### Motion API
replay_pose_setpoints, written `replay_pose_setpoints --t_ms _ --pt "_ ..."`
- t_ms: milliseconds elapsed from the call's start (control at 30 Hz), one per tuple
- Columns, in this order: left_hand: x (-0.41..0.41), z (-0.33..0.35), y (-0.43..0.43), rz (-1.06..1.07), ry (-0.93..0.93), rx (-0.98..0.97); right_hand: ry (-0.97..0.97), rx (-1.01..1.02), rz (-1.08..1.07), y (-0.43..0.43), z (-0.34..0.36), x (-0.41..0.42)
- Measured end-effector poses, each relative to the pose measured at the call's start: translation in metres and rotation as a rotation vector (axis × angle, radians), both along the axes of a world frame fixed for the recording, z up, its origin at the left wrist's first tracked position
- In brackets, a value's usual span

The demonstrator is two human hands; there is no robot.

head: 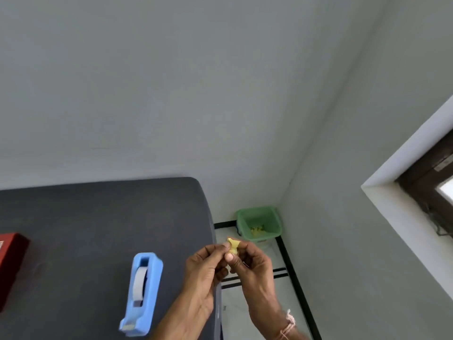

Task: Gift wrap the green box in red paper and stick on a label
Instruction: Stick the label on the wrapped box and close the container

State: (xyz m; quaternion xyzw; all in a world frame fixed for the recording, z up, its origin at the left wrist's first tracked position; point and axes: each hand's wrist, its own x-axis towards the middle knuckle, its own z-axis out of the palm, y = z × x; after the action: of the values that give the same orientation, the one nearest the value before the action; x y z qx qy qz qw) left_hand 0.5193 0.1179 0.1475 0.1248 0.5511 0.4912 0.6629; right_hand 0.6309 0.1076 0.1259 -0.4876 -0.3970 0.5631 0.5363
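No legible text, label or number anywhere

Matt dark-grey table top point(98, 217), smooth, w/ rounded far-right corner. Light-blue plastic tape dispenser point(141, 294), semi-gloss, near centre. Red paper-wrapped box point(11, 263), slight sheen, far left edge. Crumpled yellow paper scrap point(232, 247), creased. Green plastic bin point(259, 223), smooth, far right on floor. Walls point(171, 94): matt grey paint.
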Motion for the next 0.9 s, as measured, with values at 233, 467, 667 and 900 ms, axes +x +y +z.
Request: replay_pose_setpoints --t_ms 233,467,667,900 --pt "0.065 -0.029 0.079 -0.03 -0.06 -0.123 -0.001 -0.119 -0.074 0.087 -0.031 0.058" --pt "0.155 -0.106 0.19 -0.057 0.007 -0.294 -0.004 -0.414 -0.159 0.257 -0.151 0.152" --pt "0.202 -0.202 0.246 -0.068 0.039 -0.529 -0.063 -0.716 -0.292 0.391 -0.316 0.227" --pt "0.221 -0.242 0.307 -0.095 0.15 -0.494 -0.133 -0.967 -0.215 0.447 -0.4 0.256"
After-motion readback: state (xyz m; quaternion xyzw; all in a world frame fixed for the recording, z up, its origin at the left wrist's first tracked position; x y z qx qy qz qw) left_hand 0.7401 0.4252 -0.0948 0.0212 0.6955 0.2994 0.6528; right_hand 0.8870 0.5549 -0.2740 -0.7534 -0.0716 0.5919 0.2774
